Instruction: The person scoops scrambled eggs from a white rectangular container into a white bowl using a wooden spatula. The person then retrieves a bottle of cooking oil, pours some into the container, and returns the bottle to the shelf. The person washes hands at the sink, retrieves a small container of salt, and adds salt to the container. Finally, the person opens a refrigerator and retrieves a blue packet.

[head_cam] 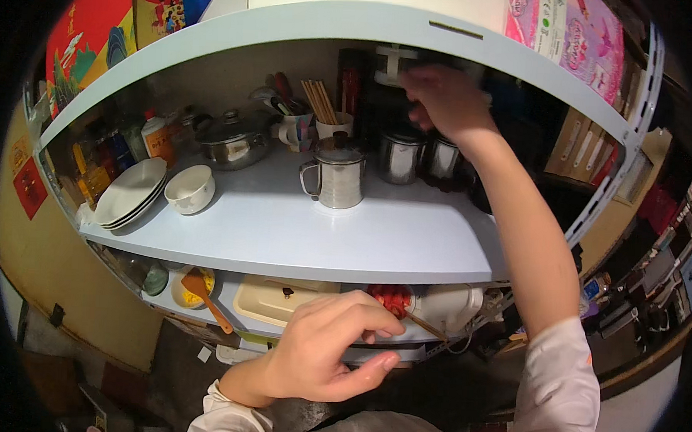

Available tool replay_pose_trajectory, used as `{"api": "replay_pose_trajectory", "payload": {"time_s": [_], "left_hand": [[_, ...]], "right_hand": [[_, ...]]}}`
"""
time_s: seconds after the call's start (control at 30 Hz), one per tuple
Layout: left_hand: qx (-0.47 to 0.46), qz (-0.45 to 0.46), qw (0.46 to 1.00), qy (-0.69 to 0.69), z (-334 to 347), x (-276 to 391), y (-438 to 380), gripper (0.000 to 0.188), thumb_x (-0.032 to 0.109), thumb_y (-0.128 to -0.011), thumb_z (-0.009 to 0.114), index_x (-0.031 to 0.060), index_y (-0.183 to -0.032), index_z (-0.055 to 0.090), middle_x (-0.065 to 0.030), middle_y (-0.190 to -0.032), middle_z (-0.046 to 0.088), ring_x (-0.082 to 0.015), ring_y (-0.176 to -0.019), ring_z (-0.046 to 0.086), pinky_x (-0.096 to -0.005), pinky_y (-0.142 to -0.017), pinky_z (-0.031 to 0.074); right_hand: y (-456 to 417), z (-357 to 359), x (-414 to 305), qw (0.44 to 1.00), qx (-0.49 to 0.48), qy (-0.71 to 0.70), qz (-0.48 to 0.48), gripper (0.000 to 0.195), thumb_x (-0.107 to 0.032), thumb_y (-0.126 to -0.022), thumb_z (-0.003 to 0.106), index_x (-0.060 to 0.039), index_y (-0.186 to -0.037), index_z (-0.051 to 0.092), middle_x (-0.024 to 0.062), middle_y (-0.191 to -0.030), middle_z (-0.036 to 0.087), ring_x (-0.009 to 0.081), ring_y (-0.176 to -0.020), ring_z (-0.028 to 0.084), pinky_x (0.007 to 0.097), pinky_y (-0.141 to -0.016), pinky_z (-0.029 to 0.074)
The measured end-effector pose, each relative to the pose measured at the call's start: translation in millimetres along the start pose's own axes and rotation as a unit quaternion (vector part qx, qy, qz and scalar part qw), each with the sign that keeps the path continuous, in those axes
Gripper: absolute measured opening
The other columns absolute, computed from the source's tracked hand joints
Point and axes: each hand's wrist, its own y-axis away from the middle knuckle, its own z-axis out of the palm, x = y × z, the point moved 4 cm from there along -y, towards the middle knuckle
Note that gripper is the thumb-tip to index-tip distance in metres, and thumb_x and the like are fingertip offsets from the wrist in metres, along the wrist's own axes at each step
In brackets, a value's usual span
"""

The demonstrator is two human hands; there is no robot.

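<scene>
My right hand (pixel 449 102) reaches into the upper shelf, blurred, above two lidded metal canisters, the left one (pixel 402 155) and the right one (pixel 443 159). Its fingers are beside a white object (pixel 396 65) at the back; contact is unclear. A metal mug with a dark-knobbed lid (pixel 340 181) stands mid-shelf, its handle to the left. My left hand (pixel 340 346) hovers before the lower shelf, thumb and fingers apart, holding nothing. Behind it are a rectangular cream lid or dish (pixel 261 299) and a container of red pieces (pixel 388 299) with a thin stick or handle at its right.
Stacked white plates (pixel 130 195), a white bowl (pixel 191 190) and a lidded pot (pixel 232 144) occupy the upper shelf's left. Chopsticks stand in a cup (pixel 335 128). Overhead curves the shelf beam (pixel 343 22). A wooden spatula (pixel 206 299) rests across a bowl of yellow food (pixel 186 293) below.
</scene>
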Motion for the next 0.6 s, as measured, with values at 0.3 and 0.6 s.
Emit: {"api": "replay_pose_trajectory", "payload": {"time_s": [0.3,0.6], "left_hand": [[0.012,-0.046,0.998,-0.05,-16,25,51,0.026,0.016,-0.083,0.082,0.0051,-0.104,0.069,-0.0084,-0.089,0.069,-0.0216,-0.066,0.066,-0.0311,-0.059,0.051],[0.068,-0.087,0.992,-0.066,-33,30,79,0.023,0.009,-0.086,0.079,0.0021,-0.104,0.067,-0.0096,-0.088,0.068,-0.0175,-0.064,0.065,-0.0269,-0.057,0.051]], "right_hand": [[-117,40,43,0.999,0.04,-0.026,0.016,0.044,-0.037,-0.099,0.072,-0.0013,-0.076,0.06,0.009,-0.06,0.058,0.0191,-0.047,0.054,0.0349,-0.044,0.042],[-119,60,51,0.973,0.089,-0.212,-0.007,0.028,-0.023,-0.1,0.069,0.0042,-0.107,0.067,0.0164,-0.085,0.07,0.0236,-0.06,0.067,0.035,-0.055,0.059]]}}
